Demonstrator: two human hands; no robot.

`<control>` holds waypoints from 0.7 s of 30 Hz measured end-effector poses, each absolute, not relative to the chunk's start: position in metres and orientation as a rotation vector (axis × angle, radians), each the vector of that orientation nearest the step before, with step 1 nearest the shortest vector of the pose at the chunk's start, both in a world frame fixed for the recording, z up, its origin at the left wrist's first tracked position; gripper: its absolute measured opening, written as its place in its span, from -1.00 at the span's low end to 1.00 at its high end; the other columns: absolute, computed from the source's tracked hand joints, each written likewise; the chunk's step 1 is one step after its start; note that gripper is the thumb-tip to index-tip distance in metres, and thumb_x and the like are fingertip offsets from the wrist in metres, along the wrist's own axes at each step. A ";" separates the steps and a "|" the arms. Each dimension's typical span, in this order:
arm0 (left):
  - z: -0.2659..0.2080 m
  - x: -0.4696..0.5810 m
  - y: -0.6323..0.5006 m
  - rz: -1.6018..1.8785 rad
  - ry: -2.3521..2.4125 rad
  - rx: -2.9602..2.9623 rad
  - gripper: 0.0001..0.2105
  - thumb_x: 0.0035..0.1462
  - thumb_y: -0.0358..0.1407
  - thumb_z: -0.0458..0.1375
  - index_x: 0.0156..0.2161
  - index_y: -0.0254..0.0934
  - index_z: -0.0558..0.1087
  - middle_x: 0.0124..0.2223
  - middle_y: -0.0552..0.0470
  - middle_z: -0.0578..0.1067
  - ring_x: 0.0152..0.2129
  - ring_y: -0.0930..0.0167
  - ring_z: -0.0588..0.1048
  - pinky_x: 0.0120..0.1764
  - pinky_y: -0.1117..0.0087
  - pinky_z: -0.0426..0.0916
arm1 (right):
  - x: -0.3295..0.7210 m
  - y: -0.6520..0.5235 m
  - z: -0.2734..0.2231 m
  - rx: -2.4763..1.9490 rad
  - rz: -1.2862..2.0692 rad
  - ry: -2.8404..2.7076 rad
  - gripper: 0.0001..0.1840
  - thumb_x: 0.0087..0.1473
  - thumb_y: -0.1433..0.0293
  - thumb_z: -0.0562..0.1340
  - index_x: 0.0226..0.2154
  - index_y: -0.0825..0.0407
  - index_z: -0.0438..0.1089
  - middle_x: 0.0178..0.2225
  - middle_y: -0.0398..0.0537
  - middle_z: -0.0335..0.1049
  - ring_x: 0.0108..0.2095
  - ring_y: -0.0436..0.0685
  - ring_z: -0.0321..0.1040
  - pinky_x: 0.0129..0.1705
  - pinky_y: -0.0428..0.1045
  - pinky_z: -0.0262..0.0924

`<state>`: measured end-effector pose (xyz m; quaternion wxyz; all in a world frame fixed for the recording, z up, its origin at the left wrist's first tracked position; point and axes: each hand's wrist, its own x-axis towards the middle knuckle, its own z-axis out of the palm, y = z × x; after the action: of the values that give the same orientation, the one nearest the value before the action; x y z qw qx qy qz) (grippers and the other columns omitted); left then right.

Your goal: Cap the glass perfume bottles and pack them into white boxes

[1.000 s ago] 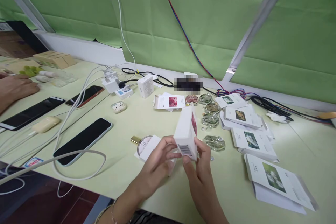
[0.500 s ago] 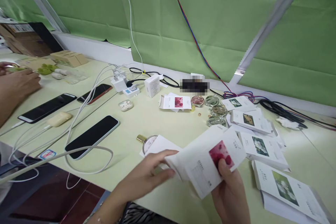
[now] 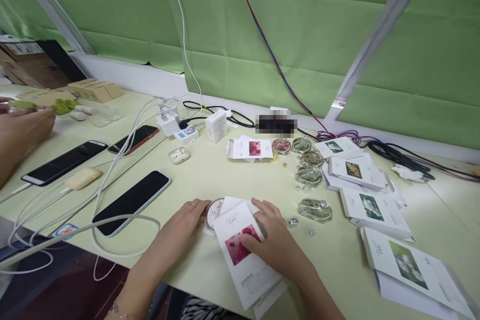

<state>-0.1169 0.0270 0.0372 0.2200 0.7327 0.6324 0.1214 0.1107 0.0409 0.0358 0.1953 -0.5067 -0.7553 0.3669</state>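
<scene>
My left hand [image 3: 187, 220] is closed over the near-left side of a round bottle [image 3: 214, 212] with a pale label; its gold cap is hidden under the fingers. In my right hand [image 3: 272, 232] is a flat white carton [image 3: 240, 255] with a pink flower picture, its thumb on the picture and its fingers round the far edge. The carton slants over the table, its upper end beside the bottle. White card pieces show under and behind it.
Several flower-printed cartons [image 3: 371, 210] lie along the right, beside round glass bottles [image 3: 309, 177]. Another pink-flower carton [image 3: 251, 149] lies farther back. Phones [image 3: 131, 202] and looping white cables [image 3: 112, 175] occupy the left. Another person's hand [image 3: 32, 122] works at far left.
My right hand has brought the carton left and down to the table by the bottle. My left hand has left the carton and moved onto the bottle.
</scene>
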 end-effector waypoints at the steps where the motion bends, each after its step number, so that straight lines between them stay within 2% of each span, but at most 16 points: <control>1: 0.034 -0.119 0.027 0.330 1.807 2.032 -0.66 0.15 -0.40 -0.16 -0.01 -0.16 0.29 -0.12 -0.03 0.40 -0.16 0.27 0.35 -0.15 0.27 0.25 | 0.111 0.041 0.034 -1.442 0.999 -2.125 -0.70 -0.06 0.17 0.19 -0.32 0.02 0.39 0.15 0.01 0.11 0.18 0.36 -0.08 0.09 0.32 -0.07; 5: 0.024 -0.128 0.034 0.272 2.044 2.023 -0.61 0.07 -0.48 -0.14 0.00 -0.23 0.28 -0.13 -0.11 0.37 -0.17 0.22 0.34 -0.15 0.21 0.22 | 0.116 0.036 0.030 -1.511 0.986 -2.126 -0.71 -0.02 0.20 0.15 -0.29 0.04 0.39 0.12 0.03 0.16 0.13 0.30 0.03 0.08 0.24 -0.03; 9: 0.025 -0.129 0.038 0.152 2.247 1.934 -0.60 0.05 -0.52 -0.16 -0.01 -0.27 0.29 -0.10 -0.14 0.37 -0.15 0.21 0.34 -0.19 0.22 0.24 | 0.121 0.029 0.032 -1.554 1.061 -2.078 -0.61 0.05 0.21 0.08 -0.07 -0.04 0.32 0.13 -0.04 0.14 0.13 0.23 0.00 0.12 0.18 -0.09; 11: 0.027 -0.128 0.038 0.071 2.364 1.879 -0.60 0.07 -0.52 -0.17 -0.01 -0.29 0.29 -0.10 -0.16 0.37 -0.15 0.19 0.34 -0.22 0.21 0.26 | 0.122 0.025 0.033 -1.573 1.079 -2.060 -0.60 0.07 0.21 0.06 -0.04 -0.08 0.30 0.11 -0.08 0.15 0.13 0.21 -0.01 0.13 0.15 -0.12; 14: 0.030 -0.124 0.035 0.038 2.523 1.844 -0.57 0.05 -0.54 -0.18 0.03 -0.38 0.26 -0.07 -0.23 0.35 -0.11 0.12 0.32 -0.22 0.16 0.27 | 0.121 0.020 0.035 -1.619 1.066 -2.026 -0.63 0.04 0.20 0.10 -0.11 -0.03 0.35 0.03 -0.01 0.21 0.10 0.23 0.02 0.13 0.14 -0.14; 17: 0.029 -0.115 0.030 0.293 2.593 1.949 -0.53 0.03 -0.55 -0.17 0.10 -0.44 0.19 0.04 -0.28 0.25 -0.01 0.10 0.23 -0.10 0.13 0.25 | 0.120 0.018 0.035 -1.640 1.065 -1.970 -0.66 0.04 0.21 0.10 -0.18 0.01 0.38 -0.02 0.04 0.24 0.06 0.23 0.07 0.10 0.12 -0.11; 19: 0.027 -0.103 0.026 0.469 2.440 2.049 -0.56 0.09 -0.51 -0.17 0.09 -0.39 0.21 0.04 -0.22 0.27 -0.04 0.17 0.27 -0.08 0.18 0.26 | 0.119 0.018 0.034 -1.632 1.064 -1.951 -0.69 0.04 0.23 0.09 -0.22 0.02 0.39 -0.05 0.04 0.25 0.04 0.22 0.09 0.08 0.12 -0.09; 21: 0.022 -0.089 0.025 0.484 2.185 2.139 -0.63 0.16 -0.42 -0.16 0.05 -0.33 0.28 -0.01 -0.16 0.33 -0.09 0.23 0.33 -0.10 0.23 0.30 | 0.120 0.020 0.032 -1.623 1.069 -1.940 -0.71 0.05 0.23 0.08 -0.25 0.01 0.39 -0.09 0.03 0.28 0.00 0.22 0.13 0.05 0.12 -0.05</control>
<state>-0.0887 0.0246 0.0220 0.0229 0.6909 0.7055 0.1564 0.1200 0.0201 0.0322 0.1964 -0.5794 -0.6928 0.3817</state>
